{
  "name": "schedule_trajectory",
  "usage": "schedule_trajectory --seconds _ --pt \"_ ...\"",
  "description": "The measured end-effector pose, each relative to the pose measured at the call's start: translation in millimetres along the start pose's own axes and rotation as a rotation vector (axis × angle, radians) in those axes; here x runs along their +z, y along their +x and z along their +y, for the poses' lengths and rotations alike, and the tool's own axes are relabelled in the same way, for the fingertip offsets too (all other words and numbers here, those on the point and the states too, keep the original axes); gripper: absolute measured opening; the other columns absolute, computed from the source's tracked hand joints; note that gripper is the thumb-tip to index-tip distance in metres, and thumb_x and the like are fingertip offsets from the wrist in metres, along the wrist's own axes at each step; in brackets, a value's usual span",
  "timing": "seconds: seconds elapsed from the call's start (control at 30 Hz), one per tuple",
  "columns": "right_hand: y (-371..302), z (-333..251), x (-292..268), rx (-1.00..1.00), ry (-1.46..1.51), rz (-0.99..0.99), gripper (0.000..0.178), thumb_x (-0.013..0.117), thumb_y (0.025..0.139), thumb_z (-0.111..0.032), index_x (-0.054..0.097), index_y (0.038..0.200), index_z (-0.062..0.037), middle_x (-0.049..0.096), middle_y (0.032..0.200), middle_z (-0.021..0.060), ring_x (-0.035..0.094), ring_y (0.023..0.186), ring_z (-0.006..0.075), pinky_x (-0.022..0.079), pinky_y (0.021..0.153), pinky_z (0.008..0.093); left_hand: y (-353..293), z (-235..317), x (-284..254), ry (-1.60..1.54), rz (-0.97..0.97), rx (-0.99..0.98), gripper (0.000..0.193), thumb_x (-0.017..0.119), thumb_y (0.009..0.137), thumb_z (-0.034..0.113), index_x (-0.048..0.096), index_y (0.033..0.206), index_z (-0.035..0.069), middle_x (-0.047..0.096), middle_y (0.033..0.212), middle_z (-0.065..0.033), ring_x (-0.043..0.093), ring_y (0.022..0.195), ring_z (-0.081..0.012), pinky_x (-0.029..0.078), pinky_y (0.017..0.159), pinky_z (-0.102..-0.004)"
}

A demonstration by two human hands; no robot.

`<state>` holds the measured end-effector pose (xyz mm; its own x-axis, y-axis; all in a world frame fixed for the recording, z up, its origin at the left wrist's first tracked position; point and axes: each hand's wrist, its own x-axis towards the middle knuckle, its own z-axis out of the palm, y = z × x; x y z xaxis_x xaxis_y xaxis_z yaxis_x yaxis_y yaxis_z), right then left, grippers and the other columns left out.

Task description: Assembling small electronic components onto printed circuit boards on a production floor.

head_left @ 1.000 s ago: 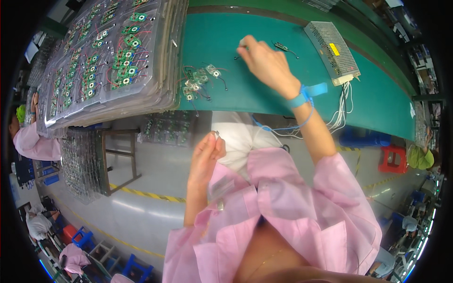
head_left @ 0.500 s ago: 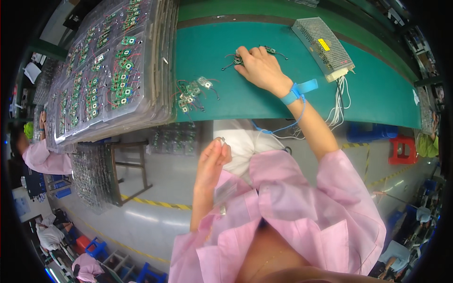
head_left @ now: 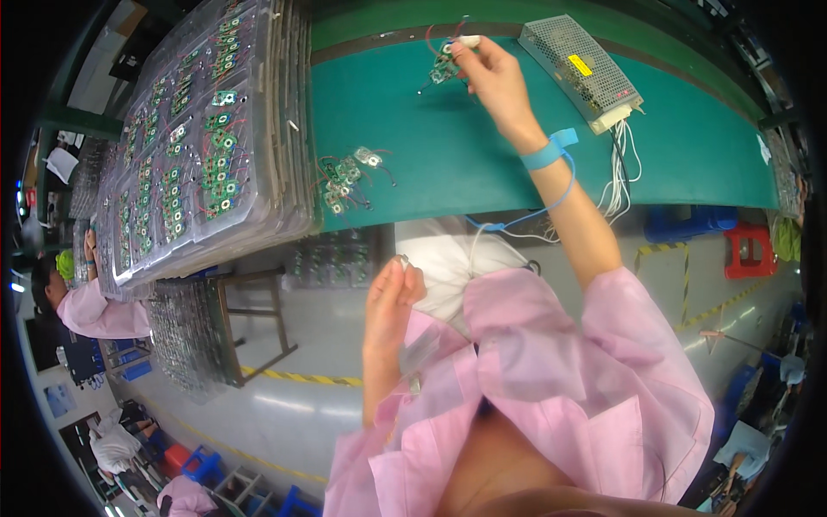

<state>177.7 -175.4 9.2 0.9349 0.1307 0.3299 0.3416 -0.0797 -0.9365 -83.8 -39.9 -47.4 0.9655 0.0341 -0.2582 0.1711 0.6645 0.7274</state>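
Note:
Lifted a little above the green mat (head_left: 413, 138), small green circuit boards (head_left: 442, 67) with red and dark wires are pinched in the fingers of my right hand (head_left: 495, 77). How many boards it holds I cannot tell. Round that wrist is a blue strap (head_left: 543, 156) with a coiled cord. My left hand (head_left: 394, 297) is closed in front of the table edge, thumb and fingers pressed together on a tiny greyish piece (head_left: 404, 260), too small to name. A loose cluster of similar wired circuit boards (head_left: 345, 179) lies on the mat between my hands and the trays.
At left rises a tall stack of clear plastic trays (head_left: 274, 164) bearing rows of boards. A perforated metal power supply box (head_left: 579, 69) with white cables (head_left: 618, 172) stands at the back right. Beyond the trays a person in a pink sleeve (head_left: 103, 306) works. A red stool (head_left: 748, 252) is at right.
My right hand has risen off the mat and moved slightly farther away, taking the circuit boards up with it. My left hand stays closed in nearly the same place.

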Motion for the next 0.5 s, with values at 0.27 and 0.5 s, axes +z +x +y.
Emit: schedule_trajectory --seconds 0.27,0.5 --pt "-30.0 18.1 -38.9 0.075 -0.111 -0.021 0.012 0.057 0.086 -0.019 0.058 0.092 -0.0076 0.062 0.075 0.0044 0.057 0.064 0.0111 0.041 0.051 0.0223 3.5 -2.3 3.1 0.012 -0.02 -0.028 0.032 0.039 0.099 0.029 0.045 0.073 0.012 0.03 0.056 0.0059 0.032 0.056 -0.0067 0.024 0.055 -0.0205" --pt "-36.5 30.4 -87.1 0.173 0.055 0.082 0.016 0.059 0.087 -0.017 0.056 0.097 -0.0051 0.061 0.085 0.0058 0.056 0.067 0.0109 0.042 0.053 0.0212 7.7 -2.0 13.4 0.034 -0.04 -0.043 0.033 0.038 0.099 0.029 0.045 0.071 0.012 0.03 0.055 0.0058 0.032 0.055 -0.0066 0.024 0.054 -0.0203"
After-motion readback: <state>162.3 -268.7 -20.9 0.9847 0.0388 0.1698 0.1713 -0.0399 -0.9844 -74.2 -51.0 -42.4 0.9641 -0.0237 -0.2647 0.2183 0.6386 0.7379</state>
